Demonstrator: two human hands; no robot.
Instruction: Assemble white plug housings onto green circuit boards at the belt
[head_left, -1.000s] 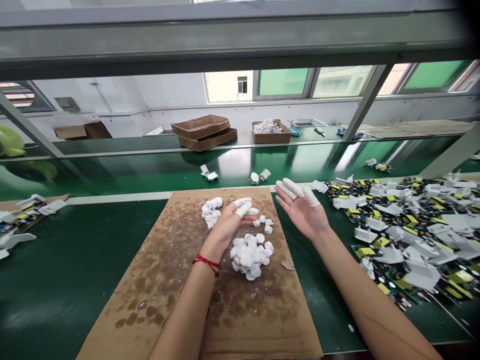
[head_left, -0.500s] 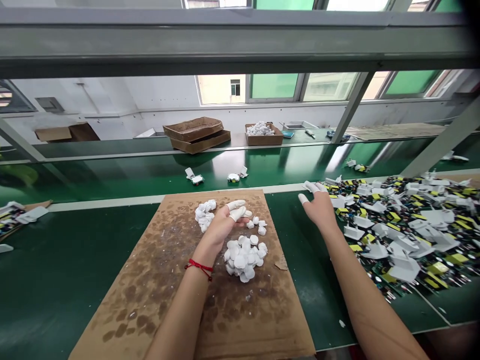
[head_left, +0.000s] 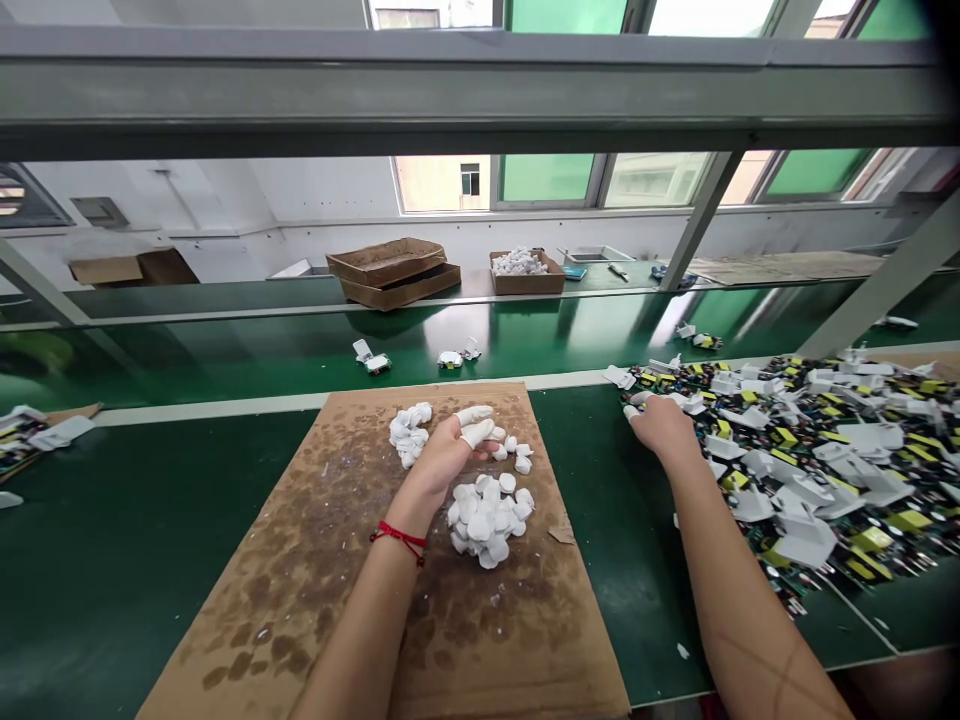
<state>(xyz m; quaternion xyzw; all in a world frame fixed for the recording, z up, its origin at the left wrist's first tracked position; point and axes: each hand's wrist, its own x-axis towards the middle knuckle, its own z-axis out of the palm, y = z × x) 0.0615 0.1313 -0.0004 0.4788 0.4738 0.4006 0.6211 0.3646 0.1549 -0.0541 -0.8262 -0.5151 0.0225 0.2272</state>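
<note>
My left hand (head_left: 456,447), wearing white finger covers, reaches over a stained cardboard sheet (head_left: 322,560). Its thumb and forefinger are stretched out and apart, beside a few small white pieces (head_left: 523,458). A larger heap of white disc-like pieces (head_left: 484,520) lies just below it, and another small heap (head_left: 409,430) on its left. At the left edge of a pile of circuit boards (head_left: 814,450) with white plates and yellow parts is my right hand (head_left: 664,425). Its covered fingertips are drawn together against the boards; what lies between them is hidden.
Beyond the cardboard runs a green belt (head_left: 525,340) carrying a few white-plated boards (head_left: 373,358). Behind it stand stacked cardboard trays (head_left: 397,285) and a box of white pieces (head_left: 527,284). A grey beam (head_left: 450,95) crosses above. More boards (head_left: 45,435) lie at far left.
My right hand has moved right and slightly down into the edge of the pile, its fingers closing. The boards on the belt have shifted left. My left hand has barely moved.
</note>
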